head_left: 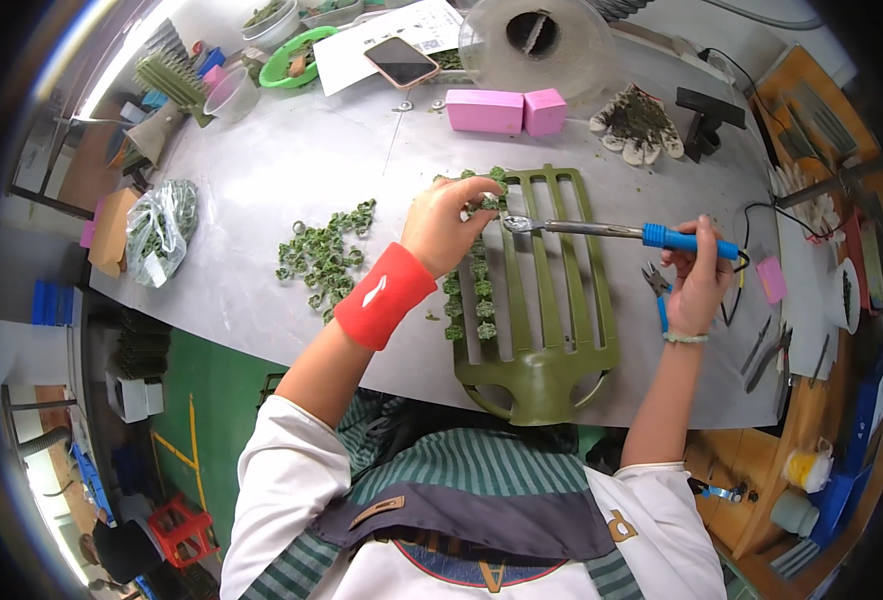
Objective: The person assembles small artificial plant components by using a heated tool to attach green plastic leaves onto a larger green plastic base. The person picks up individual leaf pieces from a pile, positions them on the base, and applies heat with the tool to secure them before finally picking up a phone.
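Note:
My right hand (697,275) grips the blue handle of a soldering iron (602,229), its metal shaft pointing left. The iron's tip lies close to my left fingertips, over the upper part of an olive-green slatted plastic frame (550,375). My left hand (447,222), above a red wristband, is closed in a pinch on a small green leafy piece (484,203), partly hidden by the fingers. Similar pieces (484,290) sit in rows along the frame's left slats. A loose pile of green leafy pieces (327,255) lies left of my left forearm.
Pink blocks (485,111), a phone (402,63) and a dirty glove (639,125) lie at the back. A black stand (707,122) is at the far right. Pliers (659,290) lie near my right hand. A plastic bag (162,232) sits at the left edge.

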A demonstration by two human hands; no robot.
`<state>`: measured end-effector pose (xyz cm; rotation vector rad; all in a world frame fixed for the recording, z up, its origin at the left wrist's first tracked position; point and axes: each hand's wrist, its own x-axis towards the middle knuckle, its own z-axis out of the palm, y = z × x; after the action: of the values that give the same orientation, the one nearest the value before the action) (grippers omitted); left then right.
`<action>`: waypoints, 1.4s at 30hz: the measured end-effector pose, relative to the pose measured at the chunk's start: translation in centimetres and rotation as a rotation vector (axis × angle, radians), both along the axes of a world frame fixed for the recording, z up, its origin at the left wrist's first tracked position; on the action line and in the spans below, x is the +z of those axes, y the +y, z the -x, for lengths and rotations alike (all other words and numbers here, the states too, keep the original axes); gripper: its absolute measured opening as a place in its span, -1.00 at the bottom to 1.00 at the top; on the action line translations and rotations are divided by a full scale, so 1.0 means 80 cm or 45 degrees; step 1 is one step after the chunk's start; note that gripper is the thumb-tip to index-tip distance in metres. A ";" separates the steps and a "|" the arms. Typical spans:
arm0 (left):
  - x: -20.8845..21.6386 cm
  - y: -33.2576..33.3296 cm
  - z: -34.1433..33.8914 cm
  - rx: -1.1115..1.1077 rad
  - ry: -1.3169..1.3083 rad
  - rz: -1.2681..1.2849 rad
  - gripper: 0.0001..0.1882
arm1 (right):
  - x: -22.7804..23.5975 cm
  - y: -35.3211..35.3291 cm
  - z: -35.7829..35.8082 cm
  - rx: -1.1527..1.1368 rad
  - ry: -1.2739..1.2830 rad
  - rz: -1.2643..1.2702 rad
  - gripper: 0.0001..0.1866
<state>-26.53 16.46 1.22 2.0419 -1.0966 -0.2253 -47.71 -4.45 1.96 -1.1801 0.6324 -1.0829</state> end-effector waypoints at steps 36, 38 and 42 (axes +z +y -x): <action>-0.025 0.192 -0.147 0.677 0.034 -0.318 -0.70 | 0.016 0.004 0.024 -0.015 0.025 -0.023 -0.72; -0.006 0.145 -0.105 0.502 0.260 -0.127 -0.70 | 0.017 0.004 0.026 -0.025 0.010 -0.036 -0.72; 0.012 0.063 -0.015 0.062 0.490 0.083 -0.76 | 0.012 0.003 0.028 -0.007 0.013 -0.022 -0.73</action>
<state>-25.36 21.53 2.15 1.8648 -0.8032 -0.5259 -49.98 -4.23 2.95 -1.1705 0.6523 -1.0747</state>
